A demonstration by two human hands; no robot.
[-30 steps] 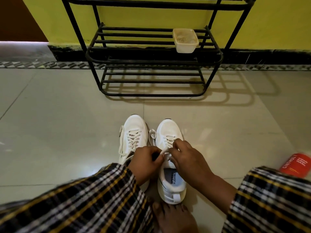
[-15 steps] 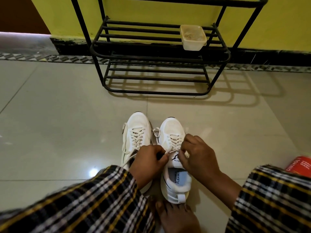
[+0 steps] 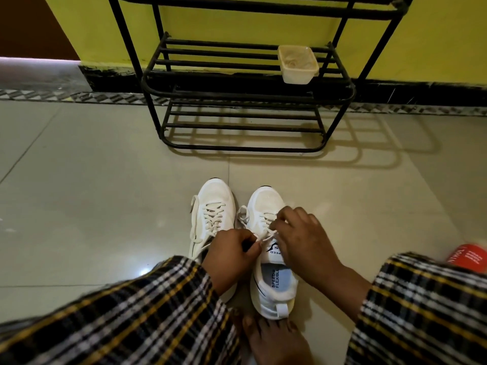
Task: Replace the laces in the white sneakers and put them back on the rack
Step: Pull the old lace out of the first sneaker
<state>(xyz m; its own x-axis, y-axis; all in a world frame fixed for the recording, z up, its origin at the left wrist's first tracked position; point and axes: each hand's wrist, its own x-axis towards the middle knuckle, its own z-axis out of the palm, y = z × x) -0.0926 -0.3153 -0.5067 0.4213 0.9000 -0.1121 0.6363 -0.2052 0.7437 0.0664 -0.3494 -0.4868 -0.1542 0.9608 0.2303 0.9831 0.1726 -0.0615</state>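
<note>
Two white sneakers stand side by side on the tiled floor, toes pointing away from me. The left sneaker (image 3: 214, 206) is laced, its lace ends hanging loose down its left side. Over the tongue of the right sneaker (image 3: 266, 206), my left hand (image 3: 232, 256) pinches one end of its white lace (image 3: 264, 237), and my right hand (image 3: 303, 241) pinches the other end. The black metal shoe rack (image 3: 247, 93) stands against the yellow wall straight ahead.
A cream plastic tub (image 3: 297, 64) sits on the rack's middle shelf at the right. A red can (image 3: 470, 255) lies on the floor at the far right. My bare foot (image 3: 271, 335) touches the right sneaker's heel.
The view has tilted down and closer. My right hand has moved up toward the toe along the lacing, and my left hand still grips the lace end.
</note>
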